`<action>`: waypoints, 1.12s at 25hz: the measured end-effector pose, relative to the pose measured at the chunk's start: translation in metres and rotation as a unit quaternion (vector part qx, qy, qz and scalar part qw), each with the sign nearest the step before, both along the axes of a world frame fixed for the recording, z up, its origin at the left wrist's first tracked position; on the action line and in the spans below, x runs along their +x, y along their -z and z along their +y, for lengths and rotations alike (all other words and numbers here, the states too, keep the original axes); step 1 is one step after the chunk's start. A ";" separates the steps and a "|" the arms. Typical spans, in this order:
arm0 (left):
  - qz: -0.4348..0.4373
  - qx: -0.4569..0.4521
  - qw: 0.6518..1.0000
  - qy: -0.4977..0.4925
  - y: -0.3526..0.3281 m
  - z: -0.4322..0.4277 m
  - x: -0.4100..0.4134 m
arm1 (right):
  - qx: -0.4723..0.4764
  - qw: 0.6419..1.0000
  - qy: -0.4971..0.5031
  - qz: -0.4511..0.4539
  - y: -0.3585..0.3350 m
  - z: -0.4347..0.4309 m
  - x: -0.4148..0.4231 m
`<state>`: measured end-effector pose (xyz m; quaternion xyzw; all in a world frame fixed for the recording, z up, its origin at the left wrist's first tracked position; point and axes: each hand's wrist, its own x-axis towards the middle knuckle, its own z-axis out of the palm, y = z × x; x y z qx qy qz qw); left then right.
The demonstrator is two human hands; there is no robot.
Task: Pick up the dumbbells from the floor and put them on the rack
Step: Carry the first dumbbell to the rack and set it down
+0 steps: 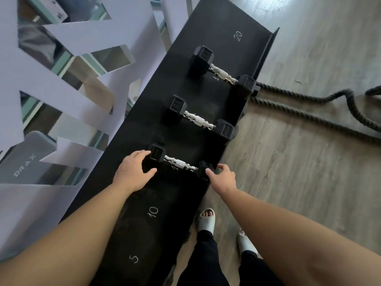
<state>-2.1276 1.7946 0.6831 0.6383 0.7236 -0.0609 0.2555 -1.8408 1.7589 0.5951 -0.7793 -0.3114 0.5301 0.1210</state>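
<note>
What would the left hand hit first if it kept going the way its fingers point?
The left hand would meet the nearest dumbbell, at its far hex head; the fingertips look already on or just short of it.

Three black hex dumbbells (199,120), lying crosswise on rack (253,27)

My head camera looks steeply down from close above the rack (185,65), my forearms reaching in from the bottom, feet and floor (309,162) at right.
</note>
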 end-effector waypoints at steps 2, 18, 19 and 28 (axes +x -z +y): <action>0.012 -0.012 1.000 -0.008 -0.024 -0.019 -0.005 | 0.022 1.000 -0.015 0.017 -0.014 -0.008 -0.001; 0.033 0.001 0.983 -0.180 -0.146 -0.288 -0.023 | 0.105 0.941 -0.314 0.073 -0.109 -0.175 -0.034; 0.039 -0.001 0.981 -0.189 -0.147 -0.306 -0.038 | 0.095 0.938 -0.325 0.076 -0.106 -0.194 -0.041; 0.032 -0.038 0.982 -0.183 -0.074 -0.407 -0.160 | 0.027 0.959 -0.274 0.065 -0.058 -0.348 -0.149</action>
